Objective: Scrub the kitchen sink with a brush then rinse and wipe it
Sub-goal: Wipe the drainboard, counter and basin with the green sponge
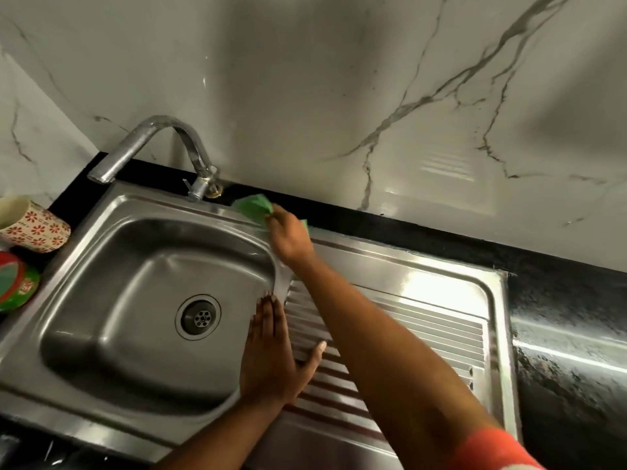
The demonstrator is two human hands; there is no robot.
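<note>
Green cloth (253, 207) is gripped in the right hand (289, 236) and pressed on the back rim of the sink (142, 202), just right of the faucet (159, 130). Left hand (271, 354) is laid flat, fingers straight, on the basin edge beside the drainboard (407, 320), in front of the faucet. Patterned cup (35, 227) is seen left of the faucet.

Shiny steel sink (88, 293) with round drain (198, 317) and ribbed drainboard (424, 320); green cloth (252, 206) crumpled on its back rim.

Dim, soft wide-angle view; bright glare on the steel drainboard (431, 286), curved edges.
</note>
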